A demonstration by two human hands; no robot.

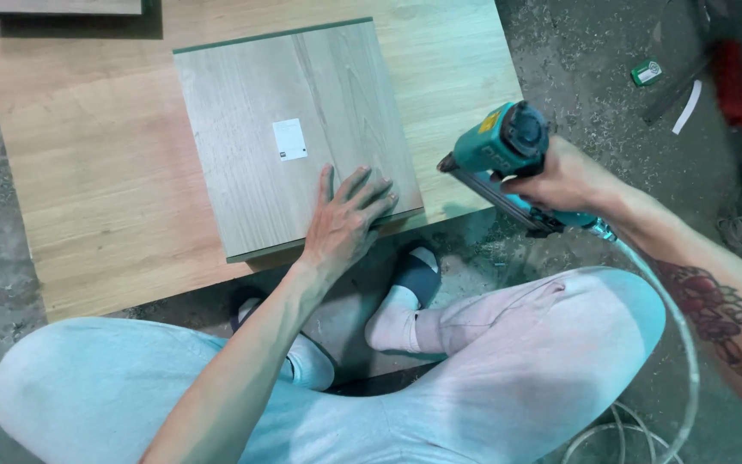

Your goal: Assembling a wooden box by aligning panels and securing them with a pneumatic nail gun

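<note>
Bent knees [508,361] below; left hand [345,219] flat on grey panel [276,103], right hand [564,180] gripping teal nail gun [500,146].

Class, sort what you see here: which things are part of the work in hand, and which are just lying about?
In use:
left hand flat on the grey panel
right hand gripping the teal nail gun
clear air hose
larger wooden board underneath

Lying about:
small green object
white strip
red object

Open board surface [88,155] left of grey panel [285,129]; knees near its front edge.
</note>
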